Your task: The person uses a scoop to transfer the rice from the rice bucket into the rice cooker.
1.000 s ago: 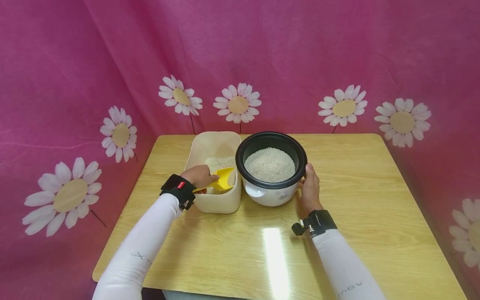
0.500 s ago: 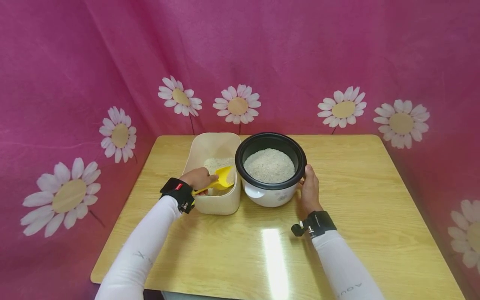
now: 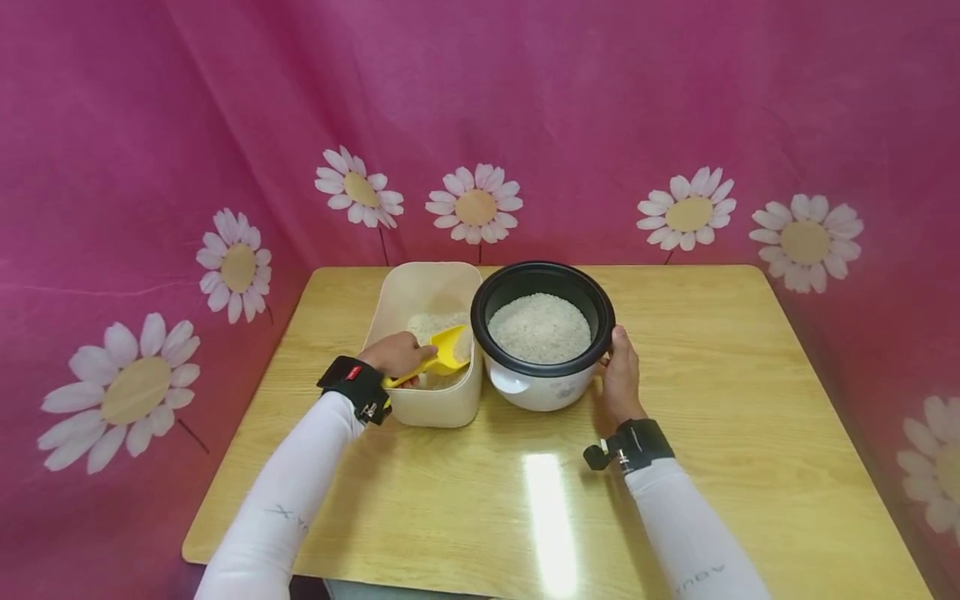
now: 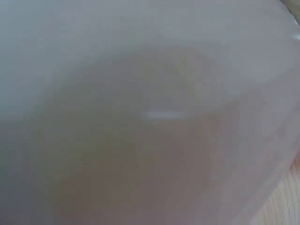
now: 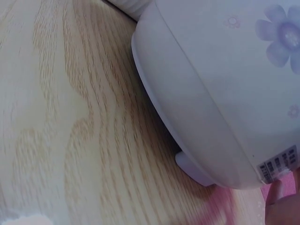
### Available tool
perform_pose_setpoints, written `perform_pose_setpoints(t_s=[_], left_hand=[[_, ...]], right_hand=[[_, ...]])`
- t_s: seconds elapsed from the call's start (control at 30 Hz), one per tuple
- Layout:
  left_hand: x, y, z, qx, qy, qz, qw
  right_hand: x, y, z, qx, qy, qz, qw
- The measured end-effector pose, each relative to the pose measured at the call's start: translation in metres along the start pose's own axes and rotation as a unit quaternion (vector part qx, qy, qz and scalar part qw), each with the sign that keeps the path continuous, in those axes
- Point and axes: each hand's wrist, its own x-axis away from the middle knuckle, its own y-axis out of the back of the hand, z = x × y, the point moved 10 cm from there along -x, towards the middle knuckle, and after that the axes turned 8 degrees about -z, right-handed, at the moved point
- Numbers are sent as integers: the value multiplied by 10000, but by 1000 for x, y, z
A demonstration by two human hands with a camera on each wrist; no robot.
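My left hand (image 3: pixel 397 354) grips the handle of a yellow scoop (image 3: pixel 447 350) inside a cream plastic bin (image 3: pixel 431 408). Some rice lies in the scoop's tilted bowl, and more rice (image 3: pixel 431 325) covers the bin's floor. Just right of the bin stands a white rice cooker (image 3: pixel 543 396) with a black inner rim, holding a mound of rice (image 3: pixel 540 329). My right hand (image 3: pixel 621 379) holds the cooker's right side, its thumb near the rim. In the right wrist view, fingertips (image 5: pixel 283 206) touch the cooker wall by a label. The left wrist view is blurred by the bin wall (image 4: pixel 164 79).
Both containers stand on a light wooden table (image 3: pixel 720 400), close beside each other near its back edge. A pink curtain (image 3: pixel 555 108) with printed daisies surrounds the table at the back and sides. Light glares off the table's front half.
The yellow scoop has risen slightly and tilted a little within the bin. My right hand and the rice cooker have stayed in place.
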Motion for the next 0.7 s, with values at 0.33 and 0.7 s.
perform_pose_setpoints(t_s=[0.33,0.7], left_hand=[[6,1,-3,1847,148,18,9827],[15,10,-9,2470,136,18,9689]], right_hand=[[0,1,-2,4,123,-21,9999],[-6,2,-7,-25,43,-58,10000]])
